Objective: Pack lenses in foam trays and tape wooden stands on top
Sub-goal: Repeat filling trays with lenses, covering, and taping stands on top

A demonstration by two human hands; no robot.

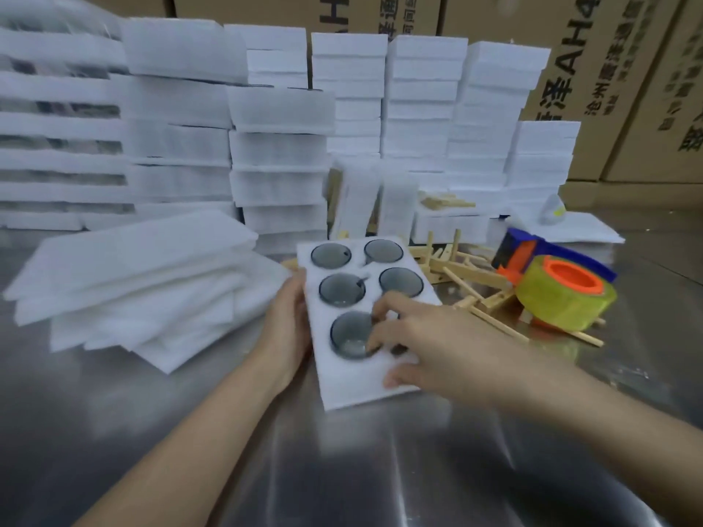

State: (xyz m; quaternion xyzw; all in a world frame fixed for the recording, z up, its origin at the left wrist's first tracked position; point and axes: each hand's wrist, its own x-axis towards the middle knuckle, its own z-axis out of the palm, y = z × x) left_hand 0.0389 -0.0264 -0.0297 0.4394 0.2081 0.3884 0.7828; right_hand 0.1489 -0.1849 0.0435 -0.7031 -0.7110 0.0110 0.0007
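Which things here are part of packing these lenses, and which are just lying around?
In use: foam tray, left hand holding its edge, lenses, right hand with fingers on the nearest lens, wooden stands, tape dispenser.
Lying about: loose foam sheets, stacked foam blocks, cardboard boxes.

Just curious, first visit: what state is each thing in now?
White foam tray: five wells filled, sixth hidden.
Grey round lenses: seated in wells.
Left hand: grips tray edge.
Right hand: fingers over sixth well.
Wooden stands: loose, untaped.
Yellow tape roll: lying on stands.
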